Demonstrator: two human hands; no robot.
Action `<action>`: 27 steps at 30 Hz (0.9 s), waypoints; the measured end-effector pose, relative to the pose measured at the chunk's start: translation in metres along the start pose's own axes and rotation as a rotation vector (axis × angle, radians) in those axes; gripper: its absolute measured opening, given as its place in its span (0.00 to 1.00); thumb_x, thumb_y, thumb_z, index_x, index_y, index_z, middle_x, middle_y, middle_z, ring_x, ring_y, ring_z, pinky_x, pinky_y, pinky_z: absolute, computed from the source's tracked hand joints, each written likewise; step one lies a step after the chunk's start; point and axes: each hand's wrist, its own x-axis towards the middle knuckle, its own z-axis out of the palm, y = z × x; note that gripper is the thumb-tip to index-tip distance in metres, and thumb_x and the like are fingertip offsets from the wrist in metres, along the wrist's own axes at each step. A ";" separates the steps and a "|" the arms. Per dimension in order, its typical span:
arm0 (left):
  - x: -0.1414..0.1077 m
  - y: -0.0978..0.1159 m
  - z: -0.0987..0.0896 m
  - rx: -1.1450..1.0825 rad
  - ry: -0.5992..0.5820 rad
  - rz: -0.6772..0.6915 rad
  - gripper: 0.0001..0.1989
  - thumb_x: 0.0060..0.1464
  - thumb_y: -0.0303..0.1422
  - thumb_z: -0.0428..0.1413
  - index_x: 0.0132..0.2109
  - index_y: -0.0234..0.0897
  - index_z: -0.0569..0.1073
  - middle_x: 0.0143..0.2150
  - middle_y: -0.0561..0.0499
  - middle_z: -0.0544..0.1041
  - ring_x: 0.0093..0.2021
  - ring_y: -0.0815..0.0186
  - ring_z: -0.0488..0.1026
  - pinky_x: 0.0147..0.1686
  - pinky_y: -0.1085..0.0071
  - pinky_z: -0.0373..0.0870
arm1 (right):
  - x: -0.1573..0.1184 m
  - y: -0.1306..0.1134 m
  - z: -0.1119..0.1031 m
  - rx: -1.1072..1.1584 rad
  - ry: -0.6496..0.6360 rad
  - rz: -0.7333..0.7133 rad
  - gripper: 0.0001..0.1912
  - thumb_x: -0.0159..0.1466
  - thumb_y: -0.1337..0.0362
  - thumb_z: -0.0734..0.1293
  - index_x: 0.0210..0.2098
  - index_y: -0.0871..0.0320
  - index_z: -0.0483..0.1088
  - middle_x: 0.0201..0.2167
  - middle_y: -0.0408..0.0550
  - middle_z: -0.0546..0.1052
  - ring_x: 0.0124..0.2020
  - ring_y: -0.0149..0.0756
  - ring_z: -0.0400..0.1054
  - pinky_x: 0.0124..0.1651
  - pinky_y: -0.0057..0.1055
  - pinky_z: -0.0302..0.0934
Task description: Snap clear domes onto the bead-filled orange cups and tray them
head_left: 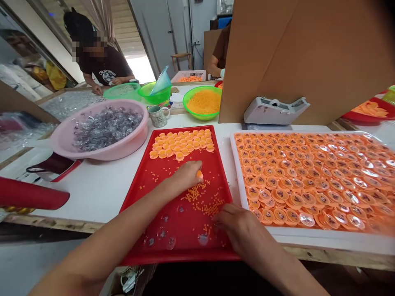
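Note:
My left hand point(188, 174) is over the middle of the red tray point(163, 189), its fingers closed on a small orange cup point(200, 174). Loose orange beads point(194, 193) are scattered under and around it. At the tray's right edge my right hand point(236, 224) is bent low beside more beads; its fingers are pressed together, and what they hold is hidden. Rows of orange cups point(182, 142) fill the tray's far end. Several clear domed covers point(170, 241) lie at its near left, and another clear cover point(203, 239) is near my right hand.
On the right, a white tray point(239, 176) holds rows of orange discs. A pink basin point(129, 144) of clear pieces, a mug point(158, 116) and a green bowl point(202, 117) stand behind. Cardboard point(296, 53) rises at the back right. Two people are across the table.

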 end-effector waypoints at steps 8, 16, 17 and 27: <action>-0.094 -0.011 0.004 -0.224 0.067 0.019 0.08 0.47 0.26 0.54 0.31 0.40 0.62 0.32 0.55 0.68 0.33 0.66 0.65 0.30 0.71 0.59 | 0.000 0.000 0.027 -0.428 -0.522 0.082 0.21 0.53 0.86 0.56 0.35 0.60 0.71 0.35 0.50 0.73 0.32 0.37 0.68 0.33 0.31 0.57; -0.131 0.002 0.001 -0.473 0.123 -0.113 0.07 0.48 0.29 0.57 0.34 0.40 0.65 0.31 0.57 0.70 0.32 0.67 0.67 0.32 0.71 0.61 | 0.004 -0.006 0.020 -0.458 -0.501 0.011 0.22 0.50 0.87 0.55 0.33 0.61 0.71 0.33 0.51 0.72 0.31 0.39 0.67 0.32 0.33 0.57; -0.134 0.003 0.002 -0.524 0.132 -0.124 0.07 0.48 0.29 0.57 0.35 0.40 0.67 0.32 0.57 0.71 0.33 0.67 0.67 0.33 0.71 0.62 | 0.005 -0.006 0.019 -0.438 -0.488 0.008 0.22 0.50 0.87 0.55 0.33 0.60 0.71 0.33 0.50 0.72 0.31 0.38 0.66 0.33 0.33 0.58; -0.147 0.015 0.012 -0.866 0.049 -0.176 0.07 0.47 0.29 0.59 0.33 0.38 0.67 0.28 0.57 0.67 0.29 0.69 0.64 0.29 0.72 0.61 | 0.004 -0.034 0.019 -0.171 -0.391 -0.144 0.38 0.61 0.82 0.55 0.67 0.51 0.52 0.42 0.52 0.70 0.40 0.41 0.66 0.44 0.41 0.68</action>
